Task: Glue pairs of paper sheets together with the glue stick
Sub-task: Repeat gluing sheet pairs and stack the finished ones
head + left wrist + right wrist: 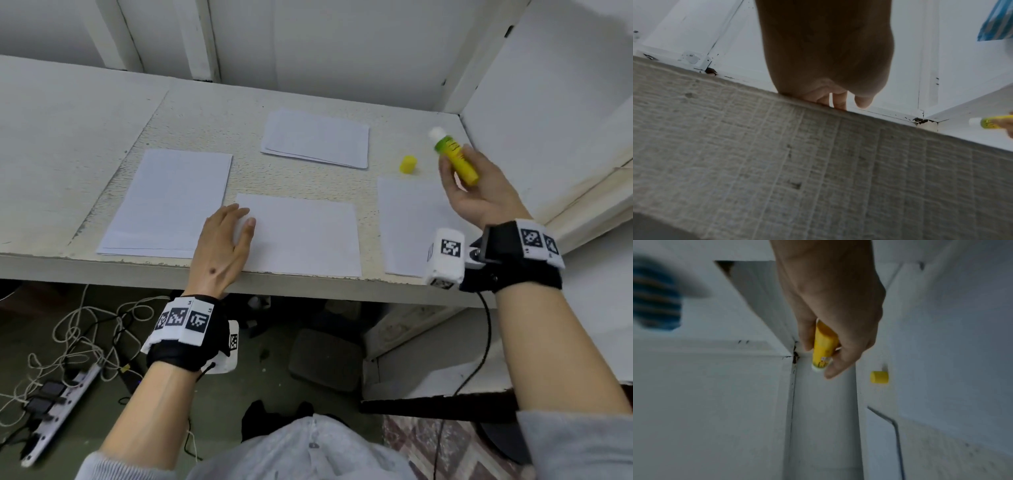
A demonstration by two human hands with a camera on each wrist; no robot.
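Fingers, left hand [224, 240]: straight and close together, flat on the left edge of the middle sheet [301, 236].
Left stack [168, 202]: just beside that hand; could get nudged askew.
Middle sheet: held at one edge only; may skid or wrinkle under a hard stroke.
Far stack [317, 138]: well apart, no risk.
Cap [408, 165]: off, on the table [212, 120]; may roll.
Glue stick [457, 157]: raised above the table, tip bare; may smear the right sheet [411, 222].
Right hand [479, 192]: curled round the stick.

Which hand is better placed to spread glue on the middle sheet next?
Right. The right hand already grips the uncapped glue stick in the air, its cap on the table. The left hand lies flat on the middle sheet, steadying it.
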